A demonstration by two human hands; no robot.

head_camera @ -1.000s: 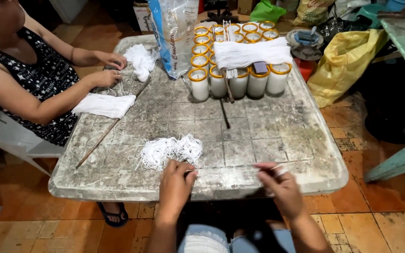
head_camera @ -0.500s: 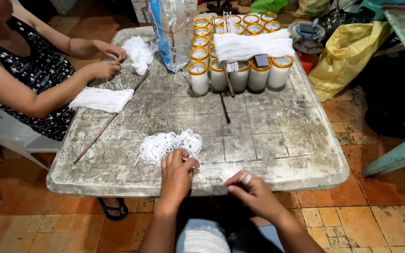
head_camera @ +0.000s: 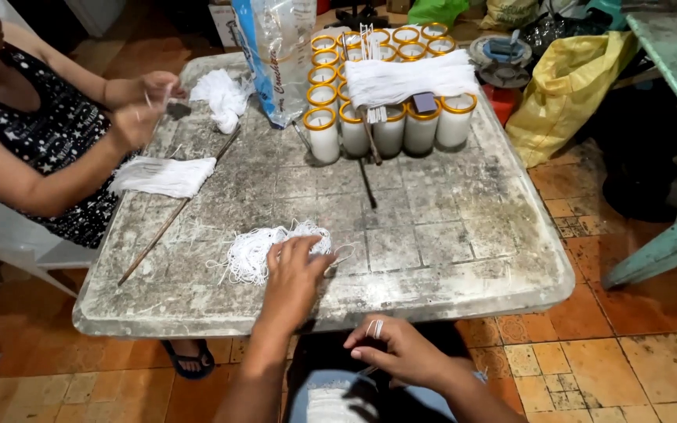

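Right hand: at 6 o'clock, below the near rim, over the lap; fingers curled, pinching a short white strand between thumb and fingertips.

Left hand: at 7 o'clock, palm down on the surface, fingers spread loose and resting on the tangled thread pile; whether they grip any strand cannot be told.

Tangled thread pile: soft, stringy, white, irregular heap near the front edge, partly under the left hand.

Surface: rounded-corner slab, grey, mottled, worn, scored in a tile grid.

Thin stick: long, slender, brownish, lying diagonally at 9 o'clock.

Folded bundle of white strands: flat, oblong, fibrous, at 10 o'clock, touching the stick.

Dark rod: short, straight, centre, just before the jars.

Jars: cylindrical, white-filled, yellow-rimmed, massed in rows at 12 o'clock; a second white strand bundle draped across their tops.

Plastic bag: clear with blue edge, crinkled, upright at 11 o'clock.

Other person's hands: at 10 o'clock, raised above the far left edge, beside a fluffy white clump.

Yellow sack: glossy, slumped on the floor at 2 o'clock.
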